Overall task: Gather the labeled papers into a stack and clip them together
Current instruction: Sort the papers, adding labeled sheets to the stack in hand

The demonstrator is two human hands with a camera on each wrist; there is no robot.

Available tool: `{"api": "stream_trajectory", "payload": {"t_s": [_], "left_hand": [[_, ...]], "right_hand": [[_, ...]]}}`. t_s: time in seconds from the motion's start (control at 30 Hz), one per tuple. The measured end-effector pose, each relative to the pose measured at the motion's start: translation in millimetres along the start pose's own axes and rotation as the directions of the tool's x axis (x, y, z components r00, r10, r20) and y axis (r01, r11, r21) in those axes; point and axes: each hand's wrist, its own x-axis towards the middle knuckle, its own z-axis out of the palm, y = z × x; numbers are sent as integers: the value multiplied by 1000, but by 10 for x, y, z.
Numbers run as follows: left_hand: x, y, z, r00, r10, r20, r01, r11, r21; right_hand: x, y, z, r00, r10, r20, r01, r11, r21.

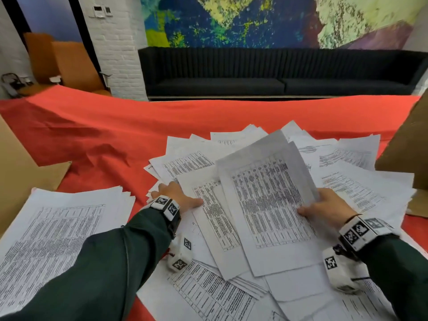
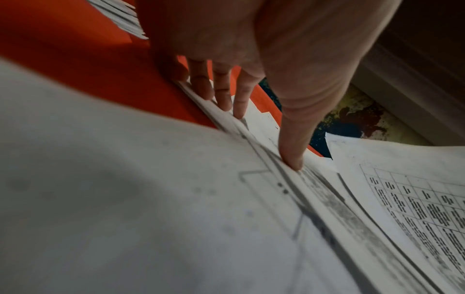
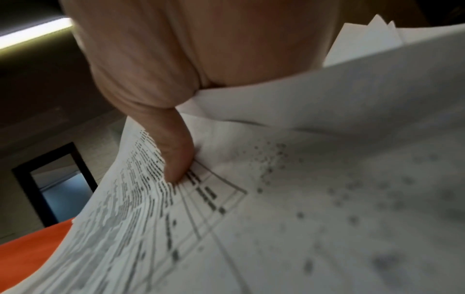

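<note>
Many loose printed sheets [image 1: 347,181] with tables lie fanned over a red-covered table [image 1: 115,135]. My right hand [image 1: 324,205] grips a few sheets [image 1: 266,193] by their right edge and holds them tilted up off the pile. In the right wrist view its thumb [image 3: 176,155] presses on the top printed sheet [image 3: 302,199], and the fingers are hidden underneath. My left hand [image 1: 178,195] lies flat on the pile's left side. Its straight fingers [image 2: 226,95] and thumb [image 2: 292,155] press on the paper edges [image 2: 251,127]. No clip is visible.
A tidier stack of printed sheets [image 1: 58,223] lies at the front left. Brown cardboard [image 1: 14,170] stands at the left edge, and more cardboard [image 1: 405,147] at the right. A dark sofa [image 1: 254,72] stands beyond the table.
</note>
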Motion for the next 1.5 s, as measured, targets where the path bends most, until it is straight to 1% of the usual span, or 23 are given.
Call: {"api": "stream_trajectory", "payload": {"t_s": [0.07,0.13,0.23,0.33,0.47,0.57,0.63,0.7,0.73,0.8,0.83,0.87,0.93,1.0,1.03,1.07,1.1,1.17,1.23,1.3,1.37,1.4,1.5], "left_hand": [[82,42,17,1000,13,15,-13,1000,-28],[57,92,-11,997,81,2,-81,991,-111],[-78,146,-73,965,193,-180,-239,929,-283],[-243,196,-161,868,319,-380,-473,763,-440],[-474,288,-438,760,474,-443,-648,513,-563],[-778,419,-723,719,567,-402,-642,320,-697],[-979,485,-903,690,600,-404,-647,262,-716],[-1139,523,-1057,674,593,-441,-661,218,-718],[-1223,540,-1151,671,605,-429,-638,175,-750],[-1324,554,-1288,667,659,-348,-525,83,-847],[-1356,550,-1328,637,686,-353,-534,62,-843],[-1389,566,-1355,608,698,-379,-598,88,-797],[-1428,614,-1362,537,667,-516,-808,232,-541],[-1364,647,-1326,450,630,-633,-893,301,-335],[-1298,655,-1276,448,616,-648,-894,314,-319],[-1295,663,-1227,475,594,-649,-880,317,-353],[-1244,653,-1152,531,565,-631,-847,339,-410],[-1186,630,-966,627,537,-564,-769,309,-560],[-1134,596,-807,660,523,-540,-730,276,-625],[-1134,611,-743,682,479,-552,-715,276,-643],[-1177,670,-778,670,415,-616,-735,255,-628],[-1241,710,-835,645,381,-662,-760,230,-607],[-1404,785,-1030,584,335,-740,-792,32,-610]], "right_hand": [[3,4,40,1000,-1,21,1,1000,8],[3,7,45,1000,2,30,-3,1000,28],[-22,-15,2,998,3,58,-12,988,156],[-72,-140,-49,998,-35,44,15,918,395],[-153,-450,-31,991,-97,90,10,731,682],[-213,-718,34,976,-164,144,-14,611,791],[-252,-898,74,967,-209,144,0,567,824],[-304,-1071,111,962,-268,57,109,564,819],[-319,-1155,117,960,-279,-38,196,563,803],[-387,-1323,115,919,-302,-253,386,567,728],[-422,-1392,108,879,-328,-347,477,576,664],[-458,-1448,97,828,-373,-420,561,579,592],[-548,-1532,84,721,-471,-509,692,531,489],[-609,-1535,78,621,-542,-567,783,469,409],[-625,-1514,88,587,-553,-591,807,461,369],[-637,-1480,111,577,-545,-609,812,468,350],[-635,-1431,148,594,-515,-618,797,483,364],[-624,-1312,221,672,-438,-597,732,517,444],[-600,-1210,268,735,-419,-533,667,587,458],[-608,-1192,271,740,-456,-494,656,654,378],[-672,-1285,232,696,-497,-518,697,642,320],[-714,-1360,198,654,-532,-538,742,590,318],[-843,-1543,109,498,-651,-573,865,418,277]]}}
